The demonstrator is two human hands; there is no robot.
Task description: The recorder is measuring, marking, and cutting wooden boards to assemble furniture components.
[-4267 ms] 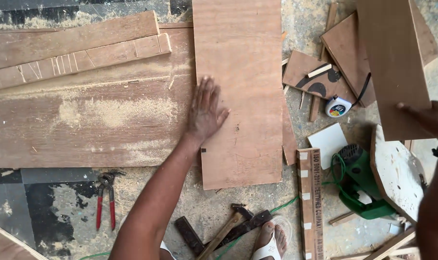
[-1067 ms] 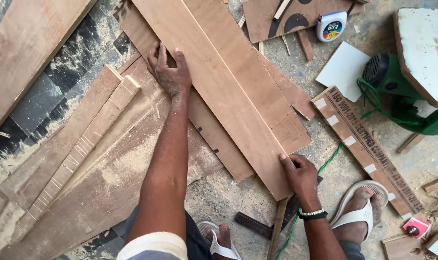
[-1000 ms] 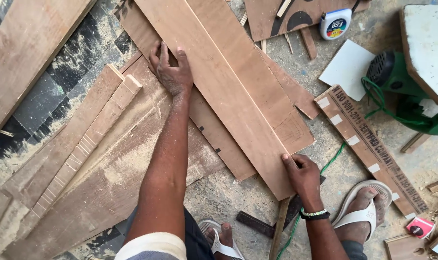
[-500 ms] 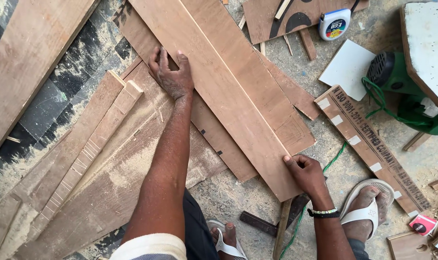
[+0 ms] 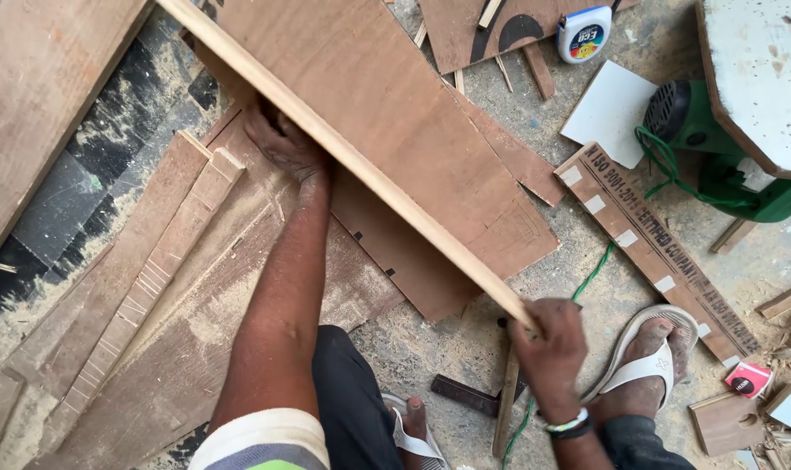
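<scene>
A long narrow wooden board [image 5: 343, 157] stands tilted up on its long edge, running diagonally from top left to lower right. My left hand [image 5: 278, 139] grips it from underneath near its upper part, partly hidden behind the edge. Around the board's near end my right hand [image 5: 548, 339] is closed; it wears a wrist band. Beneath the board lies a wide brown plywood sheet [image 5: 430, 148] on the dusty floor.
More planks [image 5: 152, 252] and sawdust lie at left. A green power tool [image 5: 709, 148] sits at right beside a white stool [image 5: 761, 70]. A tape measure [image 5: 584, 33], a printed strip [image 5: 656, 244], a hammer handle [image 5: 504, 409] and my sandalled feet [image 5: 648, 365] are nearby.
The board lay flat under both hands; now it is lifted and turned onto its edge. My left hand has gone under it, and my right hand has closed on its near end.
</scene>
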